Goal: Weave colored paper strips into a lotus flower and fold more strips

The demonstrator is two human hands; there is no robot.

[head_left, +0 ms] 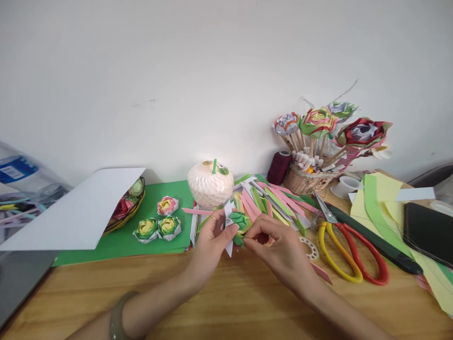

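Observation:
Both hands meet over the wooden table [226, 302] around a half-built paper flower [239, 223] of green, yellow and white folds. My left hand [209, 241], with a ring on one finger, grips its left side; a white paper point sticks out below. My right hand [279, 248] pinches the flower's right edge with thumb and fingertips. Just behind the flower lies a heap of folded pink, green and white paper strips [269, 200].
Three finished paper flowers [158, 224] lie on a green sheet [120, 241]; a basket [128, 208] sits under white paper [76, 212]. A white netted ball [210, 184], thread spool [279, 166], flower bouquet [318, 137], two scissors [348, 250] and a phone [428, 231] are around.

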